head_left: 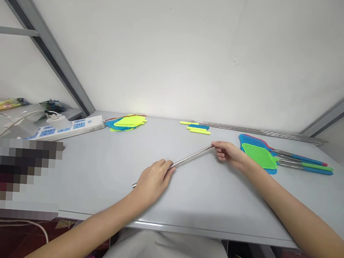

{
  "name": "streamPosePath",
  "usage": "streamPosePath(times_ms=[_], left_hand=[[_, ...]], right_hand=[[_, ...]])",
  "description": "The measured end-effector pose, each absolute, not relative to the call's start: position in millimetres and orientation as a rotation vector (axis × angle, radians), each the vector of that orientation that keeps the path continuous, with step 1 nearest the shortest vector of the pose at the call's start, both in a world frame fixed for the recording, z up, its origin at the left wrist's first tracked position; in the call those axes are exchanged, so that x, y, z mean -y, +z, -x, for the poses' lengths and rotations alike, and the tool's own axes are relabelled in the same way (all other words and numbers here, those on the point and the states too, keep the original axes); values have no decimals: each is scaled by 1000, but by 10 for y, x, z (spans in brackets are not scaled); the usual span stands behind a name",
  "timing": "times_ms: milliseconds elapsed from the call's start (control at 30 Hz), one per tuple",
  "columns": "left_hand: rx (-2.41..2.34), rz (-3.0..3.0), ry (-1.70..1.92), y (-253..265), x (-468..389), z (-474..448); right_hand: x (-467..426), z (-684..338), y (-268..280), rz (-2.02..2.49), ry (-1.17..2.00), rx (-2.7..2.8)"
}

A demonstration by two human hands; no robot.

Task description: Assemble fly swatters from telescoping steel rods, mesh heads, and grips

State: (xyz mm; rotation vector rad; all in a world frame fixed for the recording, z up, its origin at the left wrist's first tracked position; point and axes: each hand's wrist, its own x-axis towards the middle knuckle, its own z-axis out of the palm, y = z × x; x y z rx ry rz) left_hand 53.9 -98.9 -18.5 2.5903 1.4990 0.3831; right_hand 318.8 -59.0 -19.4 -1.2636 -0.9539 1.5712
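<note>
The left hand (153, 180) is closed around the lower part of a thin metal rod (189, 158), near the front edge of the grey surface (103, 187). The rod's near end protrudes just behind this hand, and the rod slants up and away to the right, raised over the surface. The right hand (230, 153) pinches the far end of the rod between fingertips. Just right of that hand lie finished fly swatters (260, 155), green and blue mesh heads stacked, handles pointing right. Farther back: loose yellow and blue grip sleeves (198, 128), a stack of mesh heads (127, 122), a white power strip (72, 126) at left, and spare rods (260, 131) along the wall
</note>
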Motion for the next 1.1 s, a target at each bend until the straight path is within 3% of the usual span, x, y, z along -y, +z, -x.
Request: streamPosePath(times_ms=[300,533,700,1100], left_hand=[[-1426,-2613,313,-141,1007,-550],[-1302,-2694,147,-118,1054,-588],[-1245,-2744,98,-105,1101,-613],[-1304,-2781,-15,-136,1138,-642]], right_hand=[[635,-3134,-93,1012,1392,747],[733,-2951,-66,682,1728,307],[818,-2890,-45,460,1779,131],[870,-2840,-145,561,1668,-79]])
